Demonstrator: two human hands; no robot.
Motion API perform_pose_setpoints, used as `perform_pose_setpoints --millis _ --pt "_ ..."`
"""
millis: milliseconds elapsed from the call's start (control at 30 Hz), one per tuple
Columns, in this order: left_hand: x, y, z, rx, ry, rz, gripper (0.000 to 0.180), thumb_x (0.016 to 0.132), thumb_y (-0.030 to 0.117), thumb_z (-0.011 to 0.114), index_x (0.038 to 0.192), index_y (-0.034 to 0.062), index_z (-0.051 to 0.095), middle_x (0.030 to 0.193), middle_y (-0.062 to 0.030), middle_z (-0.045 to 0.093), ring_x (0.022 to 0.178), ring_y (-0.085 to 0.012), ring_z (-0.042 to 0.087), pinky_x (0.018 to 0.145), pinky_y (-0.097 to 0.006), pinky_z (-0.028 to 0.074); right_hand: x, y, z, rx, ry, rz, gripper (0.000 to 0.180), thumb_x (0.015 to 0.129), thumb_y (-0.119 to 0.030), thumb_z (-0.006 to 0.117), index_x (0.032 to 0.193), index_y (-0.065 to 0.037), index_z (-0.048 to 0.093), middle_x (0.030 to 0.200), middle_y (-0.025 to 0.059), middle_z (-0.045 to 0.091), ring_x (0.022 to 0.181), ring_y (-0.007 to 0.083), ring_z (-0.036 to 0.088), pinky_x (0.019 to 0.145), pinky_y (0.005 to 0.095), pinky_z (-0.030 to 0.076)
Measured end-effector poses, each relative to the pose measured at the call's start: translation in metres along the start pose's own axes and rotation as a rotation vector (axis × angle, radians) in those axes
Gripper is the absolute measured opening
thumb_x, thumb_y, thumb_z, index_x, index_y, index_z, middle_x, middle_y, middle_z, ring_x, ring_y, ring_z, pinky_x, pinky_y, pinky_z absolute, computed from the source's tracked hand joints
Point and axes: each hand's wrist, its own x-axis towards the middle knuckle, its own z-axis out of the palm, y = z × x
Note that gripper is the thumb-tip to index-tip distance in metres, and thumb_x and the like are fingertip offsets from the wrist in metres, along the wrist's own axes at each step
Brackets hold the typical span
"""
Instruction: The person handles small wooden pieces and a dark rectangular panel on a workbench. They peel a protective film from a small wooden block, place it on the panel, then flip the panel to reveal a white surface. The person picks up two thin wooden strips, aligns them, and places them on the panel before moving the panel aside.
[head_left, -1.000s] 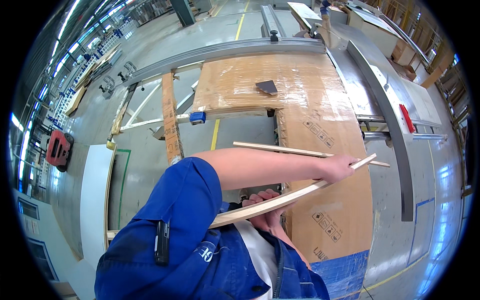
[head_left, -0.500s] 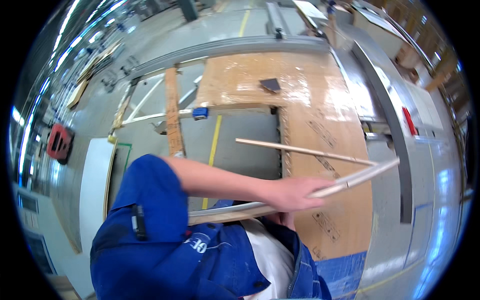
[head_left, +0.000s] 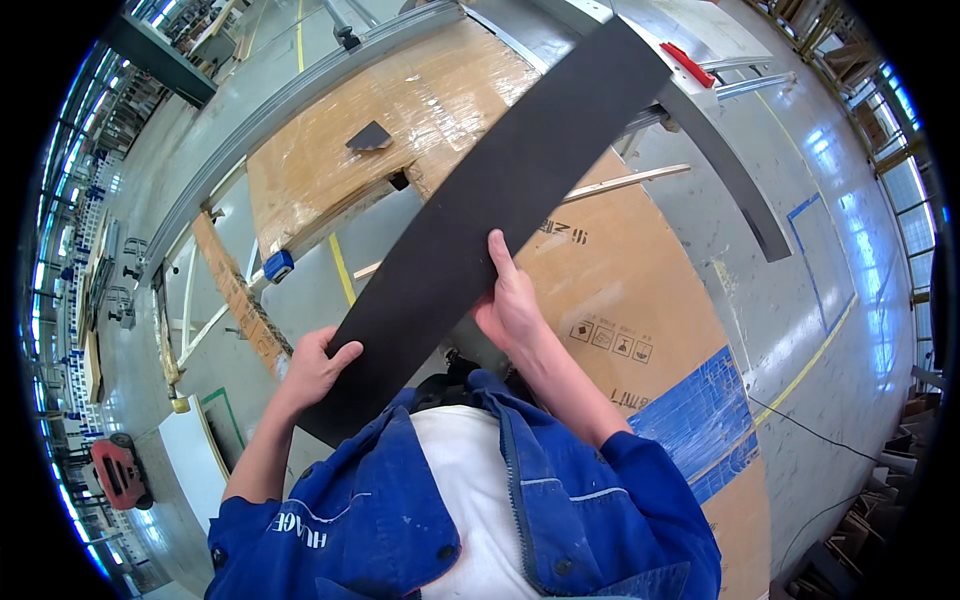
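A long dark board (head_left: 470, 220) slants across the middle, its flat dark face turned up toward me. My left hand (head_left: 318, 368) grips its left edge near the close end, thumb on top and fingers underneath. Farther along, my right hand (head_left: 508, 300) grips the right edge, its thumb lying on the face and the other fingers hidden below. The board's far end reaches toward a red-handled tool (head_left: 688, 62). Beneath the board, a thin wooden strip (head_left: 640, 182) shows on both sides.
Below lies a large cardboard-covered panel (head_left: 640, 280) with blue film (head_left: 680, 420). On it are a dark scrap (head_left: 370, 136) and, by a brown slat (head_left: 235, 285), a blue tape measure (head_left: 278, 266). A metal rail (head_left: 215, 165) borders the far side; another dark strip (head_left: 735, 185) stands right.
The board has turned from edge-on to face up and now points away to the far right. My left hand has moved from across my body back to the left; my right hand has come into clear view.
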Motion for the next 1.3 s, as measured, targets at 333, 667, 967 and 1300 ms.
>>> perform_pose_setpoints --millis 333,667,967,1300 --pt "0.009 -0.033 0.0 0.144 0.081 -0.419 0.052 0.101 0.045 0.067 0.103 -0.0063 0.074 0.082 -0.016 0.075 0.076 -0.0219 0.072 0.073 -0.037 0.055 0.098 0.067 -0.041 -0.238 0.25 0.417 0.04 0.109 -0.03 0.057 0.139 -0.003 0.057 0.133 0.0109 0.067 0.12 0.0228 0.066 0.102 0.0427 0.054" --pt "-0.002 -0.03 -0.006 -0.06 0.163 -0.275 0.066 0.104 0.058 0.056 0.102 -0.0055 0.074 0.084 -0.0095 0.073 0.069 -0.0167 0.066 0.066 -0.034 0.053 0.067 0.054 0.016 -0.498 0.059 0.139 0.026 0.104 -0.018 0.062 0.124 -0.001 0.062 0.122 0.0097 0.069 0.111 0.0183 0.067 0.1 0.0375 0.055" --pt "0.007 -0.025 -0.013 -1.075 -0.46 -0.171 0.052 0.106 0.052 0.044 0.087 0.0044 0.052 0.053 -0.0062 0.045 0.04 -0.0167 0.042 0.04 -0.029 0.033 0.112 -0.017 0.002 -1.648 -0.248 -0.417 0.042 0.098 -0.022 0.069 0.135 -0.004 0.066 0.11 0.0129 0.076 0.103 0.0191 0.071 0.089 0.0358 0.057" --pt "0.001 0.007 -0.012 -0.395 0.077 -0.389 0.071 0.107 0.068 0.037 0.102 0.0043 0.07 0.078 -0.0006 0.063 0.066 -0.0109 0.056 0.061 -0.029 0.044 0.1 -0.099 -0.13 -2.402 -0.44 -0.55 0.016 0.093 -0.022 0.068 0.099 -0.008 0.072 0.096 0.0113 0.072 0.099 0.0323 0.068 0.088 0.0463 0.053"
